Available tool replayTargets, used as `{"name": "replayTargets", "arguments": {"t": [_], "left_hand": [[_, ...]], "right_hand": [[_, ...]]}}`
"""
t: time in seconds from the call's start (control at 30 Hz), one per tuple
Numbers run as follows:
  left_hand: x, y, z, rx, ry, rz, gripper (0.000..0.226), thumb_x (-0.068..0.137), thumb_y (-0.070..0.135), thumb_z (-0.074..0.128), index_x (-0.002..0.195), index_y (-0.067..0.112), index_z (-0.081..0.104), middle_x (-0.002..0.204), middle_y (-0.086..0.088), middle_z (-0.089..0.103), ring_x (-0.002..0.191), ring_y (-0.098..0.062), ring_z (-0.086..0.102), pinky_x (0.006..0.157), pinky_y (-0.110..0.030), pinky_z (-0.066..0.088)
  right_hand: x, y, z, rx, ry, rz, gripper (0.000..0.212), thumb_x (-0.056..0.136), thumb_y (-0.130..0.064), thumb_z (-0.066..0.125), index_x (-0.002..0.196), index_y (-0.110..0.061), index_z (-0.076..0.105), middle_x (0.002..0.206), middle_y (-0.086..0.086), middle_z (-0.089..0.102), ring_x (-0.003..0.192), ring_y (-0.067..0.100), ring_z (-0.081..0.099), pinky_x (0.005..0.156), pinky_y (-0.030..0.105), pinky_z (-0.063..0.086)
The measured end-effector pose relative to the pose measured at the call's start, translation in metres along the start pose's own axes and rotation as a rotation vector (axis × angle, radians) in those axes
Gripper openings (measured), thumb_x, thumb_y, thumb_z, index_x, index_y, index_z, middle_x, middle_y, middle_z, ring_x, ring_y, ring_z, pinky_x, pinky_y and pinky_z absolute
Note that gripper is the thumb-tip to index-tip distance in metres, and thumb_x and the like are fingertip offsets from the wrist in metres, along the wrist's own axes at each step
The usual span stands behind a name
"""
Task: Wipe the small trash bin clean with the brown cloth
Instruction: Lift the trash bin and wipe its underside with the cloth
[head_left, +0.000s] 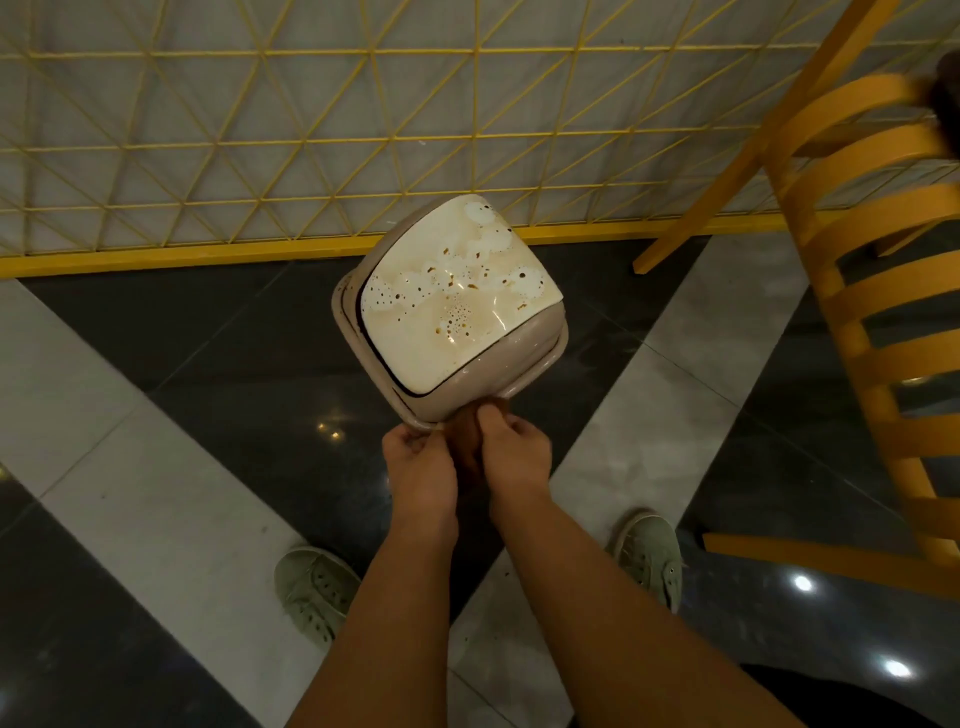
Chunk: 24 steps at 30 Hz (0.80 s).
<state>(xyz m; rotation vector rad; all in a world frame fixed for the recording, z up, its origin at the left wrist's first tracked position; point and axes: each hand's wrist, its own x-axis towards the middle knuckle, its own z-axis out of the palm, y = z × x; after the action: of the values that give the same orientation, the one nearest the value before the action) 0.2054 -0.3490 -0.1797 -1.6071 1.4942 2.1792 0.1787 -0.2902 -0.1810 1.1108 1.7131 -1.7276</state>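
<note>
The left hand (418, 462) and the right hand (511, 449) meet close together just below the near rim of the small trash bin (447, 306), both with fingers curled in. Between them shows a strip of something brown (464, 441), which seems to be the brown cloth pinched from both sides; it is too dark and too hidden by the fingers to be sure of its shape. The fingertips of both hands reach up to the bin's lower edge, and I cannot tell whether they grip the rim itself or only the cloth against it. Both bare forearms stretch up from the bottom of the view. The bin is beige with a cream swing lid (457, 291) facing the camera, tilted so its top looks up; the lid is marked with pale blotches and many small brown specks. It sits above a floor (182, 364) of dark glossy tiles crossed by lighter grey bands, in front of the person's two feet in pale green shoes, the left shoe (314, 590) and the right shoe (652, 553) standing apart on either side of the arms. Behind the bin runs a yellow wire grid (260, 130) against a grey wall, with a yellow bar along its base. To the right leans a yellow slatted chair (862, 291).
</note>
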Motion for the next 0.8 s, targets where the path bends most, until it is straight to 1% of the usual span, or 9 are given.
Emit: {"name": "replayTargets", "arguments": {"t": [0.07, 0.13, 0.2, 0.3, 0.43, 0.5, 0.57, 0.7, 0.8], "left_hand": [[0.003, 0.002, -0.002, -0.007, -0.006, 0.004, 0.027, 0.091, 0.016, 0.063, 0.114, 0.023, 0.048, 0.11, -0.007, 0.064, 0.105, -0.025, 0.063, 0.096, -0.047, 0.051], [0.006, 0.002, -0.003, 0.007, -0.002, 0.018, 0.029, 0.09, 0.017, 0.065, 0.114, 0.024, 0.049, 0.112, -0.005, 0.063, 0.106, -0.021, 0.061, 0.096, -0.041, 0.05], [0.009, 0.001, -0.003, 0.021, 0.006, 0.036, 0.029, 0.09, 0.014, 0.066, 0.113, 0.023, 0.05, 0.113, -0.006, 0.063, 0.104, -0.02, 0.061, 0.095, -0.037, 0.049], [0.007, 0.001, -0.003, 0.03, 0.003, 0.044, 0.026, 0.089, 0.01, 0.065, 0.107, 0.023, 0.052, 0.109, -0.005, 0.064, 0.105, -0.021, 0.061, 0.1, -0.039, 0.047], [0.004, 0.002, -0.005, -0.049, 0.053, 0.024, 0.029, 0.09, 0.01, 0.064, 0.116, 0.016, 0.054, 0.109, -0.007, 0.065, 0.106, -0.022, 0.062, 0.102, -0.041, 0.046], [0.0, 0.004, -0.005, -0.16, 0.077, 0.013, 0.031, 0.091, 0.009, 0.062, 0.12, 0.014, 0.054, 0.115, -0.011, 0.065, 0.108, -0.023, 0.063, 0.104, -0.041, 0.046], [-0.005, 0.003, 0.0, -0.233, 0.068, -0.005, 0.032, 0.093, 0.011, 0.061, 0.124, 0.012, 0.053, 0.122, -0.014, 0.064, 0.111, -0.024, 0.062, 0.104, -0.042, 0.046], [-0.012, 0.0, 0.014, -0.228, 0.014, -0.074, 0.008, 0.095, 0.02, 0.058, 0.103, 0.021, 0.06, 0.109, -0.007, 0.069, 0.102, -0.022, 0.065, 0.085, -0.037, 0.052], [-0.008, 0.0, 0.017, -0.212, -0.002, -0.058, 0.009, 0.096, 0.017, 0.056, 0.099, 0.025, 0.057, 0.103, -0.004, 0.068, 0.094, -0.018, 0.066, 0.076, -0.032, 0.053]], "right_hand": [[0.008, -0.018, -0.002, 0.032, 0.035, -0.025, 0.017, 0.083, -0.024, 0.065, 0.075, -0.01, 0.064, 0.071, 0.003, 0.064, 0.069, 0.016, 0.058, 0.054, 0.024, 0.043], [0.019, -0.04, -0.009, 0.075, 0.078, -0.049, 0.019, 0.084, -0.024, 0.065, 0.074, -0.008, 0.062, 0.067, 0.004, 0.06, 0.064, 0.015, 0.055, 0.052, 0.025, 0.04], [0.03, -0.061, -0.017, 0.056, 0.122, -0.028, 0.022, 0.085, -0.029, 0.065, 0.075, -0.009, 0.063, 0.071, 0.004, 0.062, 0.067, 0.015, 0.056, 0.053, 0.027, 0.039], [0.038, -0.083, -0.026, -0.019, 0.126, -0.013, 0.024, 0.086, -0.035, 0.063, 0.072, -0.016, 0.061, 0.076, 0.003, 0.063, 0.073, 0.017, 0.058, 0.055, 0.029, 0.04], [0.036, -0.073, -0.03, -0.04, 0.094, -0.015, 0.021, 0.086, -0.032, 0.063, 0.074, -0.016, 0.063, 0.077, 0.005, 0.063, 0.074, 0.018, 0.059, 0.059, 0.03, 0.043], [0.031, -0.064, -0.03, 0.016, 0.097, -0.017, 0.02, 0.087, -0.029, 0.062, 0.078, -0.012, 0.066, 0.074, 0.006, 0.062, 0.071, 0.018, 0.057, 0.058, 0.028, 0.044], [0.025, -0.055, -0.029, 0.079, 0.098, -0.023, 0.02, 0.087, -0.024, 0.061, 0.075, -0.008, 0.063, 0.071, 0.006, 0.06, 0.066, 0.016, 0.055, 0.054, 0.024, 0.044], [0.009, -0.026, -0.021, 0.021, 0.06, -0.068, 0.014, 0.086, -0.016, 0.058, 0.078, -0.004, 0.06, 0.065, 0.011, 0.052, 0.053, 0.014, 0.043, 0.036, 0.014, 0.033], [0.004, -0.012, -0.016, 0.07, 0.033, -0.082, 0.016, 0.086, -0.014, 0.059, 0.071, -0.007, 0.06, 0.059, 0.004, 0.055, 0.053, 0.011, 0.047, 0.04, 0.013, 0.038]]}}
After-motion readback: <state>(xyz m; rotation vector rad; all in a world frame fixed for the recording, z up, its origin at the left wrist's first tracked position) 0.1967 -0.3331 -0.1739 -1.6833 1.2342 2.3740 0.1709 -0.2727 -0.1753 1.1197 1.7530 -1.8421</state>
